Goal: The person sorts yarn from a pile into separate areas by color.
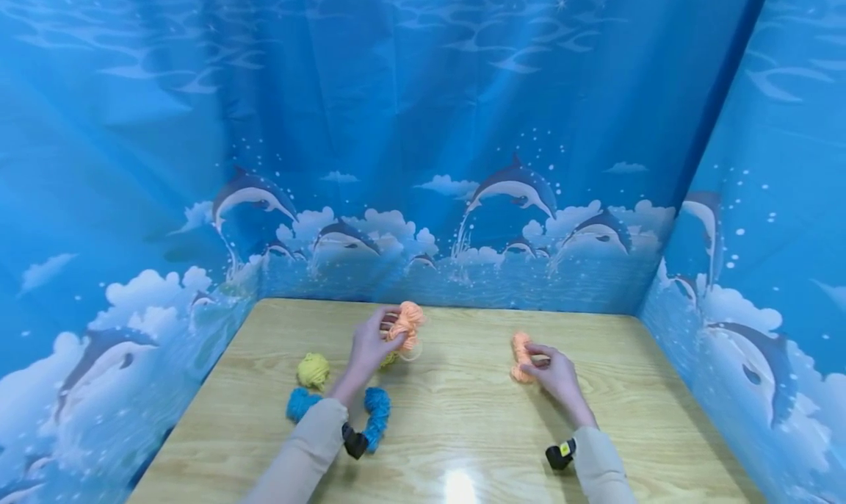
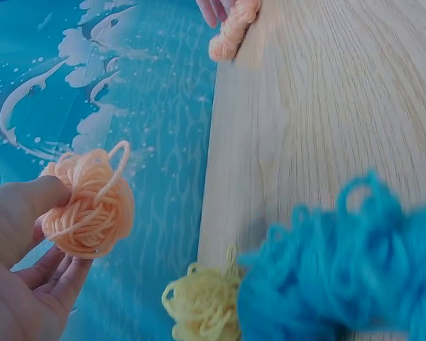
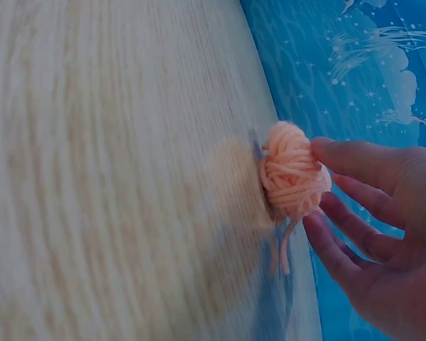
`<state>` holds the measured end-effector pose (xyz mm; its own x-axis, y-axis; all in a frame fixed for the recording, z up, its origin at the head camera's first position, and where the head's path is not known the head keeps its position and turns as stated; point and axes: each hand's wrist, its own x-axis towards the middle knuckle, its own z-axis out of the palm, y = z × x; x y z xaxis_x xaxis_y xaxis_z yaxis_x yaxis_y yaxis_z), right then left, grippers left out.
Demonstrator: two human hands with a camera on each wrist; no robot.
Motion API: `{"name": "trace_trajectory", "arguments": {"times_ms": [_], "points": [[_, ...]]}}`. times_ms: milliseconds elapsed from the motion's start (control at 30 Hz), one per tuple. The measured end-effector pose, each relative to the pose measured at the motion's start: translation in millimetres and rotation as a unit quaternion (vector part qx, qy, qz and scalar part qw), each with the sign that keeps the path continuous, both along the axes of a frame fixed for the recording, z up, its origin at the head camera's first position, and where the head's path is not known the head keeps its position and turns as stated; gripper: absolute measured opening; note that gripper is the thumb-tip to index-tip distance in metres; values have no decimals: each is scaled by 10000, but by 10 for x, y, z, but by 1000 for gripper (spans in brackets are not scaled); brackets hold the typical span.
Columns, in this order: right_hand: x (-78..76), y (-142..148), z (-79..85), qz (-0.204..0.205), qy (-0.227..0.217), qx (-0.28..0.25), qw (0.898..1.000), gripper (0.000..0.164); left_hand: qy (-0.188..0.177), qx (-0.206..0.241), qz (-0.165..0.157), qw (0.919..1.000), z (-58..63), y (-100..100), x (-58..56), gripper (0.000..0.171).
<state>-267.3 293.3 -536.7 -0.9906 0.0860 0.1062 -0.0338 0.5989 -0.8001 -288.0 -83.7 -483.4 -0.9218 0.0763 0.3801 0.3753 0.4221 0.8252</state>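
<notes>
Yarn: two peach bundles [image 1: 410, 319] [image 1: 521, 344], two yellow [image 1: 313, 372] [image 1: 388, 361]

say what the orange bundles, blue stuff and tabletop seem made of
Orange bundles: matt yarn, by wound strands and a loose end; fibre unclear. Blue stuff: probably matt yarn, by its loops. Tabletop: wood or wood-look laminate, by its grain; a bright reflection suggests gloss.

No legible text, labels, brands, numbers or signs in any view.
</notes>
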Motion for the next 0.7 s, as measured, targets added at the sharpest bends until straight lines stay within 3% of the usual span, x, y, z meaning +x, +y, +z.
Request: {"name": "trace_trajectory", "arguments": {"times_ms": [700], "points": [[20,-45,-28,145,50,59,9999,44,-201,596,-329,9975,-175,556,-145,43]]}}
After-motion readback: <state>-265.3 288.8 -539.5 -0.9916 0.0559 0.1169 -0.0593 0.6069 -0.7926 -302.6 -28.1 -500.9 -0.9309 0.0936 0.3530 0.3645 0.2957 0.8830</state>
